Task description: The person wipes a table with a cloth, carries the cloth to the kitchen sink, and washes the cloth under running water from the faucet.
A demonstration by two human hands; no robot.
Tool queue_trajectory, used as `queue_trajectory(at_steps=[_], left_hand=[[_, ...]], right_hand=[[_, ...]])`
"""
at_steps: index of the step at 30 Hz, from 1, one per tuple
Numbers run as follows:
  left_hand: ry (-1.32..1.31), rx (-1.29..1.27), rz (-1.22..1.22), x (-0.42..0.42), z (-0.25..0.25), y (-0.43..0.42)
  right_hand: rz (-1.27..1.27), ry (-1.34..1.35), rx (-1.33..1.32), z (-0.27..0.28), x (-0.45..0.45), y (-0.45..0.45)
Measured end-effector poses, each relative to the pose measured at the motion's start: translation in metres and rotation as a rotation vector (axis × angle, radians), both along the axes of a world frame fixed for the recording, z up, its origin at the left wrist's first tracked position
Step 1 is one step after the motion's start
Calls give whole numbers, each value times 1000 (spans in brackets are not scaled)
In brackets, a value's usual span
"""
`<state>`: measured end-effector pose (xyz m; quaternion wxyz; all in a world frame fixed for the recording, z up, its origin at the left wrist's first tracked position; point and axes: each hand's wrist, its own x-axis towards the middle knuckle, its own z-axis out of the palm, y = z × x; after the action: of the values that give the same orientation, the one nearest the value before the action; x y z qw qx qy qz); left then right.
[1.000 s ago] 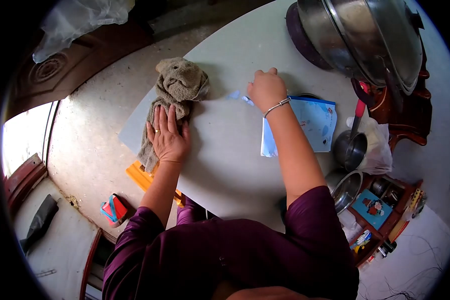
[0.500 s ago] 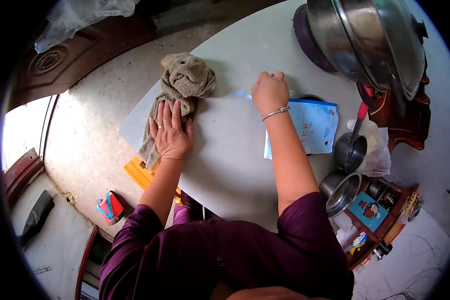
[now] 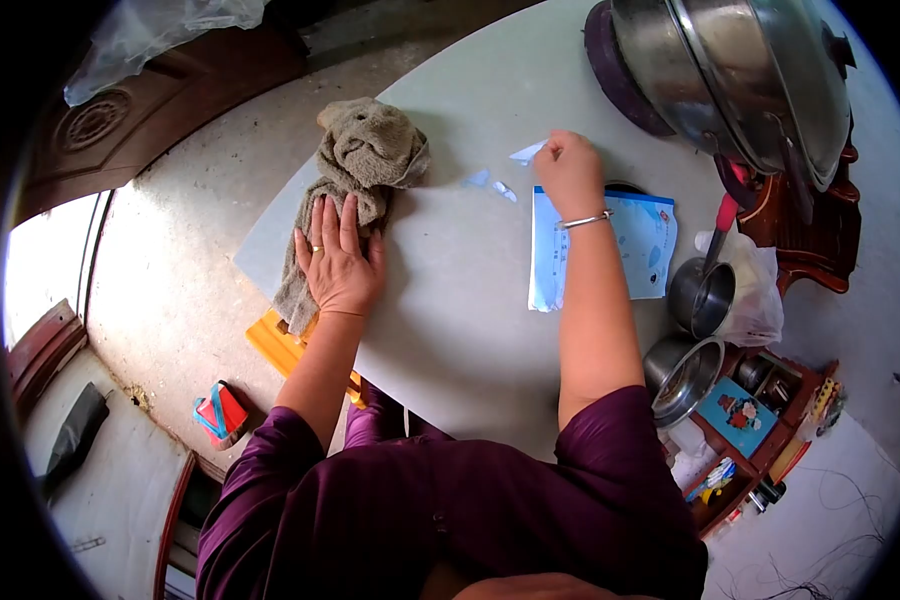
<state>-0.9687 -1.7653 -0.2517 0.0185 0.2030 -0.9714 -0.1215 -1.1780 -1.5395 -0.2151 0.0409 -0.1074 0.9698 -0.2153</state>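
Observation:
My left hand (image 3: 340,262) lies flat with fingers stretched over a grey-brown towel (image 3: 370,145) at the left edge of the pale table (image 3: 460,290). The towel's far end is bunched into a lump. My right hand (image 3: 573,170) is closed above a blue and white booklet (image 3: 638,240), its fingertips meeting a white paper scrap (image 3: 527,153). Two more scraps, a bluish one (image 3: 478,178) and a white one (image 3: 505,190), lie on the table to the left of it. A dark round thing behind the booklet is mostly hidden.
A large metal pot (image 3: 710,80) stands at the back right. Closer in are a small saucepan (image 3: 702,297) and a metal bowl (image 3: 684,378). A crate of items (image 3: 755,430) sits at the lower right. A yellow stool (image 3: 275,340) shows under the towel.
My right hand has moved right and slightly away from me. Two white scraps now show beside the bluish one, and more of the booklet's left side is visible. My left hand stays on the towel.

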Motion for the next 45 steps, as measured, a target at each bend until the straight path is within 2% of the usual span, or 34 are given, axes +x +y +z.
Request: queue_trajectory(at_steps=[7, 9, 12, 13, 15, 17, 18, 19, 20, 22, 25, 26, 27, 29, 30, 32, 36, 39, 43, 45], left_hand=[[13, -1, -8, 0, -1, -1], [18, 1, -8, 0, -1, 0], [26, 1, -8, 0, -1, 0], [28, -1, -7, 0, -2, 0], [28, -4, -4, 0, -3, 0], [27, -8, -2, 0, -3, 0], [29, -9, 2, 0, -3, 0], [30, -9, 3, 0, -2, 2], [3, -45, -7, -1, 1, 3], [13, -52, -15, -2, -2, 2], [32, -43, -13, 0, -5, 1], [52, -30, -12, 1, -5, 1], [50, -30, -8, 1, -5, 0], [53, -22, -6, 2, -4, 1], [59, -18, -7, 1, -3, 1], [57, -18, -1, -2, -3, 1], [45, -6, -3, 0, -3, 1], [37, -12, -10, 0, -1, 1], [32, -15, -7, 0, -1, 1], [42, -5, -14, 1, -1, 1]], right_hand=[[-213, -167, -325, 8, -9, 18], [-331, -273, -584, -4, -13, 23], [-435, -339, -723, 9, -8, 21], [-435, -340, -723, 11, -7, 17], [-451, -215, -898, 16, -3, 2], [-409, -181, -796, 26, 0, -28], [-439, -158, -1027, 29, 7, -56], [-212, -208, -1132, 23, 12, -79], [65, 16, -1034, -7, 15, -115], [378, -32, -614, 30, 39, -151], [472, 66, -467, 10, 46, -157], [372, 82, -485, 4, 52, -147], [375, 79, -485, -2, 58, -136], [165, 203, -353, -13, 73, -112], [165, 206, -352, -17, 86, -100], [56, 98, -2, -22, 116, -82], [45, -5, 26, -21, 158, -72], [65, 68, -61, -15, 150, -63], [47, 48, -52, -1, 111, -48], [27, -78, 0, 10, 93, -43]])
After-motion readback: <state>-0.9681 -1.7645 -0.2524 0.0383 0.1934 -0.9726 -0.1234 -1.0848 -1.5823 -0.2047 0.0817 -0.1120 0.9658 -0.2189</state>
